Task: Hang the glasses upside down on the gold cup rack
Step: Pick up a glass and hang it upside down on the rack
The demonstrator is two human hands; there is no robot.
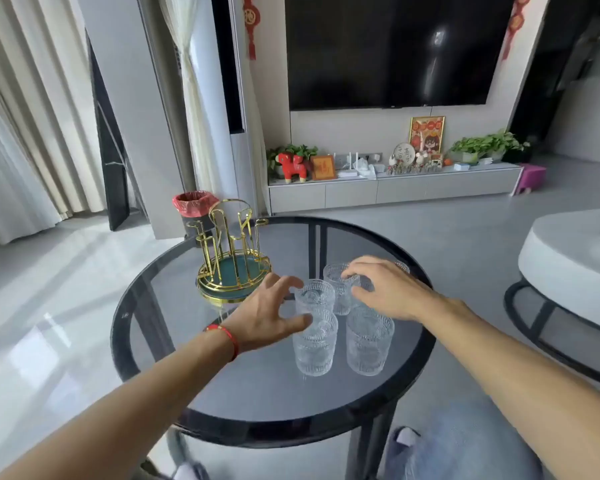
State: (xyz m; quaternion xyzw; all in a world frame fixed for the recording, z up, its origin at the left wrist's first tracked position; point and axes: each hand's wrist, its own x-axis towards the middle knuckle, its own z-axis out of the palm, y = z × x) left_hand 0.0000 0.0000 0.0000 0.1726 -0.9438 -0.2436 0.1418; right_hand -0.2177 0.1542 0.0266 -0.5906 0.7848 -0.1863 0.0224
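Note:
Several clear ribbed glasses stand upright in a cluster on the round dark glass table (243, 386). My left hand (271, 315) is spread around the middle-left glass (315, 296), fingers beside it, not clearly gripping. My right hand (383, 289) hovers with curled fingers over the back glass (338, 282) and partly hides another behind it. Two nearer glasses (315, 348) (369, 342) stand untouched. The gold cup rack (231, 251), with a teal base and empty wire pegs, stands at the table's back left, just beyond my left hand.
A black bin with a red liner (194, 211) stands on the floor behind the rack. A white round table (568, 268) is to the right. A TV cabinet with ornaments (392, 188) lines the far wall. My knee (465, 452) is under the table's near edge.

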